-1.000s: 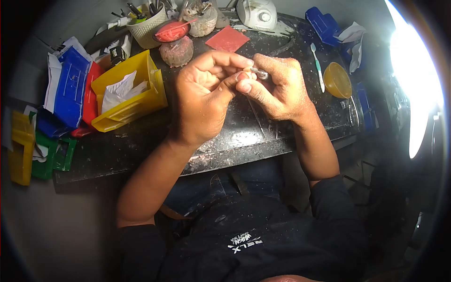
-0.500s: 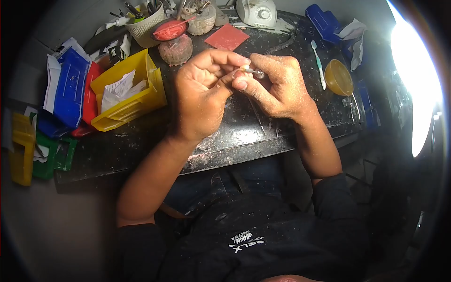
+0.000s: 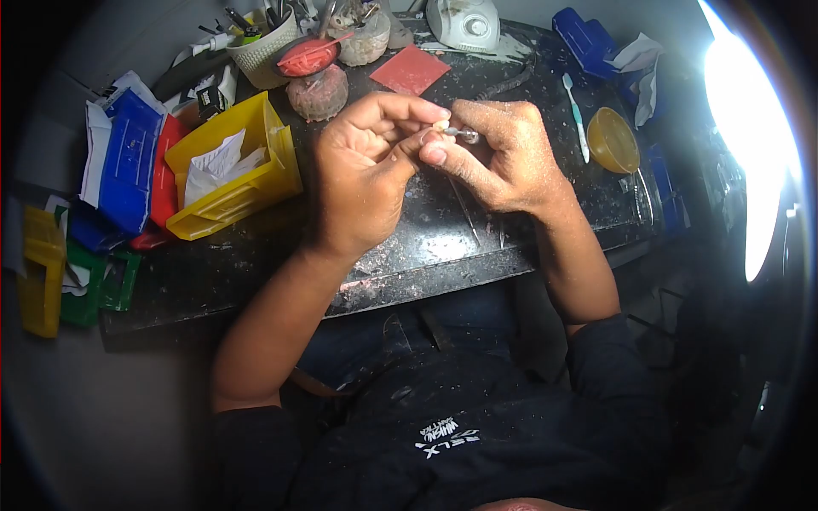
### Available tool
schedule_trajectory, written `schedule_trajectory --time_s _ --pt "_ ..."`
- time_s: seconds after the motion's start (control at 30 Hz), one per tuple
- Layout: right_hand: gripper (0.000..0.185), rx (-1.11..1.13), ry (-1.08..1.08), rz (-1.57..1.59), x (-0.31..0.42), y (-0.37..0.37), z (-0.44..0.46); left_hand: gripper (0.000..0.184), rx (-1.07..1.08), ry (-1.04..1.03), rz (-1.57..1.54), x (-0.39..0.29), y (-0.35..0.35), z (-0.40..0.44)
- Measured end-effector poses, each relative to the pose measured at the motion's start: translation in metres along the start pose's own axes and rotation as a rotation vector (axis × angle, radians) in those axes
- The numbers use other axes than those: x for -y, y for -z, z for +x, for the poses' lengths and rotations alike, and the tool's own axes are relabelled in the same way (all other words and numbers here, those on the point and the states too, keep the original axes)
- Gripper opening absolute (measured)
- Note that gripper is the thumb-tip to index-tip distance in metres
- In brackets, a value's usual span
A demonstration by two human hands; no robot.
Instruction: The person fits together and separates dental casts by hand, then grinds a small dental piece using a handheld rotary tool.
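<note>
My left hand [image 3: 366, 166] pinches a small whitish piece [image 3: 441, 124] between thumb and fingertips; its exact shape is mostly hidden. My right hand [image 3: 507, 157] is closed around a rotary handpiece [image 3: 468, 135], of which only the silver nose and a thin bit show. The bit points left and meets or nearly meets the pale piece; contact cannot be made out. Both hands are raised over the dark worktop [image 3: 281, 281], thumbs close together. Fine pale dust covers the right hand's skin.
Left of the hands stand a yellow bin [image 3: 234, 209] with papers and a blue bin [image 3: 128, 162]. Behind are a pink wax sheet [image 3: 410, 70], a jar [image 3: 318, 94] and a white respirator [image 3: 464, 24]. A toothbrush [image 3: 577, 119] and yellow bowl [image 3: 614, 140] lie right, near a bright lamp [image 3: 754, 128].
Both hands keep nearly the same pose and grip. The tool's nose and fingertips have shifted only very slightly.
</note>
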State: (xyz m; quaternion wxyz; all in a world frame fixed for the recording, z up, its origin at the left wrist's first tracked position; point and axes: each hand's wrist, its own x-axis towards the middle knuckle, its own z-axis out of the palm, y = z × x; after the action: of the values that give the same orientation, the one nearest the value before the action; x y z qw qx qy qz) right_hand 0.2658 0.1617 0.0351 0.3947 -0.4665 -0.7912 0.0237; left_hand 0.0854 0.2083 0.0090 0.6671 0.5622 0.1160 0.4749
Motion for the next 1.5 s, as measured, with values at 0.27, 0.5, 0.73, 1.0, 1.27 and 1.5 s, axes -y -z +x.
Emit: schedule_trajectory --time_s 0.27,0.5,0.73,1.0,1.27,1.5 --pt "0.025 -0.114 -0.127 0.260 -0.010 0.012 -0.003 0.018 0.061 -0.237 0.125 0.015 0.006 0.007" --pt "0.027 -0.085 -0.053 0.071 -0.009 0.010 -0.004 0.021 0.065 -0.008 0.079 -0.001 0.002 0.002" --pt "0.031 -0.122 -0.091 0.064 -0.010 0.007 -0.005 0.023 0.062 -0.210 0.116 0.011 0.005 0.008" --pt "0.044 -0.088 -0.292 0.044 0.016 0.006 -0.002 0.018 -0.008 -0.112 0.073 0.007 0.004 0.001" --pt "0.056 -0.012 -0.605 -0.029 0.038 -0.003 0.006 0.012 -0.046 -0.092 -0.084 0.018 0.008 0.006" --pt "0.054 0.039 -0.641 -0.041 0.038 -0.005 0.005 0.010 -0.063 -0.116 -0.054 0.021 0.009 0.006"
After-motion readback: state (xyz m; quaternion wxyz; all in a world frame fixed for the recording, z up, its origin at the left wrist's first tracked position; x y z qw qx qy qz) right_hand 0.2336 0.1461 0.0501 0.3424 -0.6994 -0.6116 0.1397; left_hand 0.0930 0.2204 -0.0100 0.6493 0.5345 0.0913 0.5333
